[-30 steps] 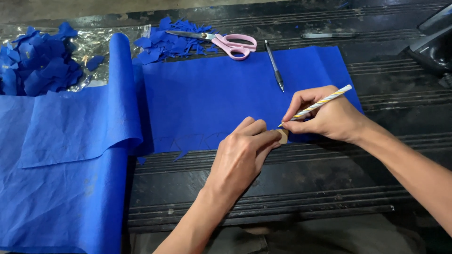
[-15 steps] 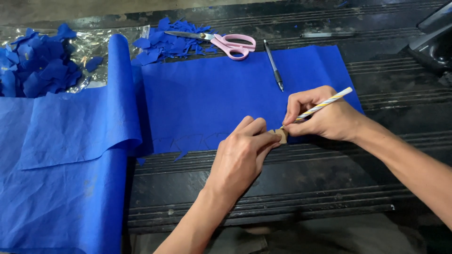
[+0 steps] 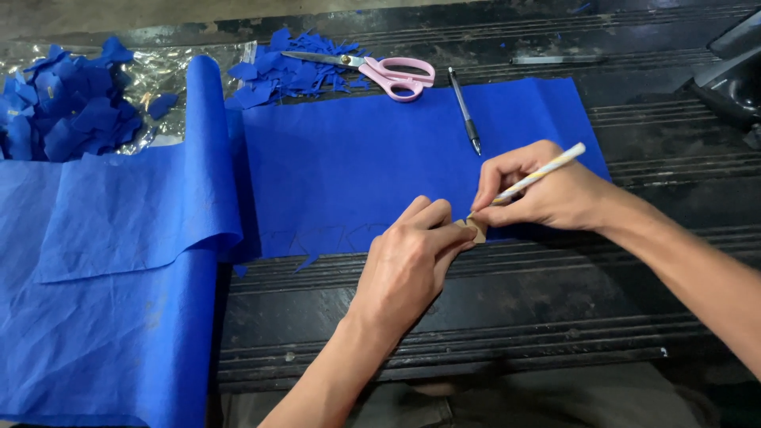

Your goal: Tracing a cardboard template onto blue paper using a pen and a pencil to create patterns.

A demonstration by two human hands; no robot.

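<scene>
My pencil slants from upper right down to lower left, right of frame centre, tip on a small tan template. My right hand pinches it; my left hand presses the template onto the blue fabric.

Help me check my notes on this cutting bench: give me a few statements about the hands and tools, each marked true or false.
1. The right hand holds a pale pencil. True.
2. The left hand grips the pink-handled scissors. False: the scissors lie untouched at the far edge of the blue fabric; the left hand presses a small tan piece onto the fabric.
3. A dark pen lies on the fabric near the scissors. True.
4. The blue scraps are piled at the right of the bench. False: they lie at the far left, on clear plastic, and by the scissors.
</scene>
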